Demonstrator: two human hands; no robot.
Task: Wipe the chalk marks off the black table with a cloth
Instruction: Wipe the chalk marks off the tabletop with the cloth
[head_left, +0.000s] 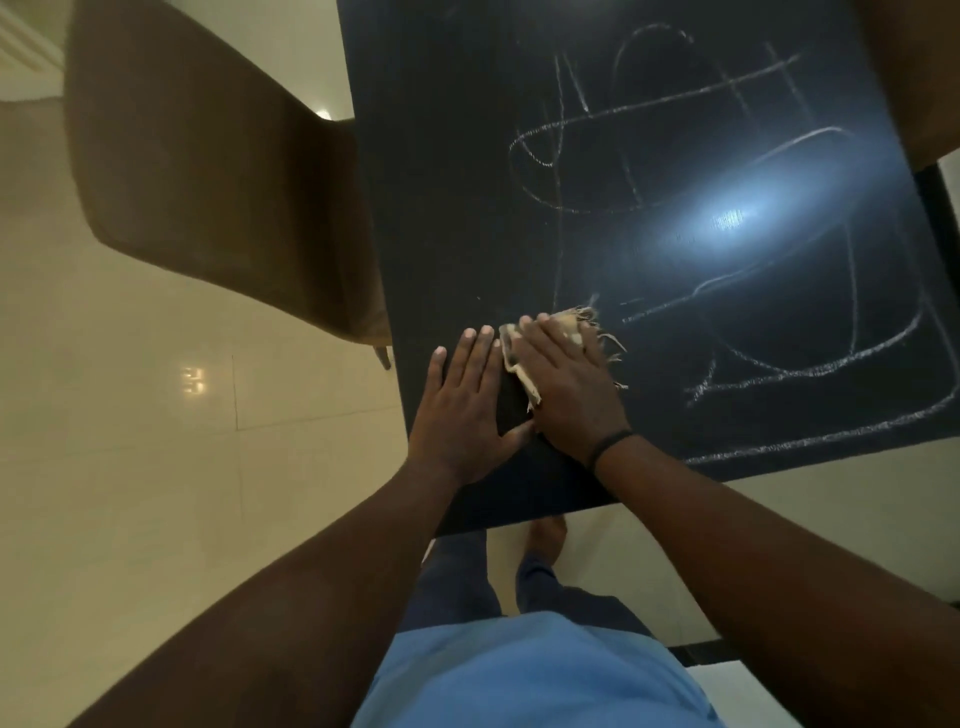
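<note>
Presently, one frayed tan cloth (524, 358) is pressed flat onto the black counter (457, 208) under the right hand (563, 384), whose fingers are extended. The left hand (462, 410) is laid palm-down, fingers straight, directly on the counter just beside it, near the front-left corner. Chalk marks (691, 208) are seen across the right half; their count cannot be fixed, glare possibly hiding some. One brown chair (208, 171) is noted at the left, on a pale tiled floor (130, 467).

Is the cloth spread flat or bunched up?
Bunched: the cloth shows only as crumpled, frayed edges around the right hand.
</note>
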